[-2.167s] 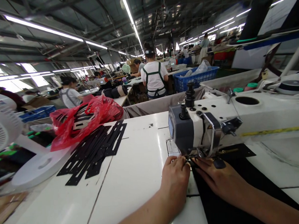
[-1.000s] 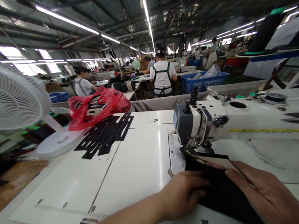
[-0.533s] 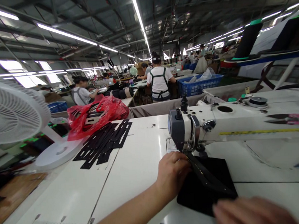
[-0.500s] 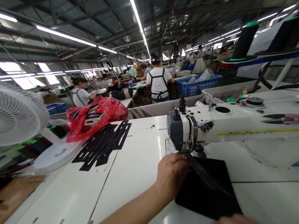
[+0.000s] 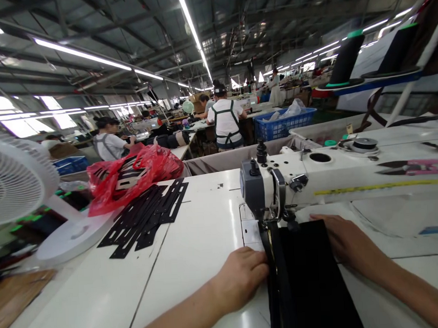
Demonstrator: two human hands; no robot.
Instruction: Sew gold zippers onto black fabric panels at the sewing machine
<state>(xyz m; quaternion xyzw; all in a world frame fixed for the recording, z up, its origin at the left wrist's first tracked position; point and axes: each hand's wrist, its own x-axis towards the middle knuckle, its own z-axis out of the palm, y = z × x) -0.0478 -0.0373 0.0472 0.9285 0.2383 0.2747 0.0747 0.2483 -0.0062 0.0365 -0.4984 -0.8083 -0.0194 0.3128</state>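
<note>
A black fabric panel lies lengthwise under the sewing machine head, its far end close to the presser foot. Along its left side runs a black zipper with gold-coloured teeth. My left hand is closed on the zipper's left edge, just in front of the needle area, with its fingertips partly hidden. At the panel's far right corner rests my right hand, its fingers stretched out along the edge; some are hidden by the fabric.
Several black slotted strips lie left on the white table, beside a red plastic bag and a white fan. Pink-handled snips rest on the machine arm. Thread cones stand at right. Co-workers sit beyond.
The panel has been turned straighter and its zipper now shows along the left. My right hand has moved from the near edge to the panel's far right corner. My left hand has shifted nearer me.
</note>
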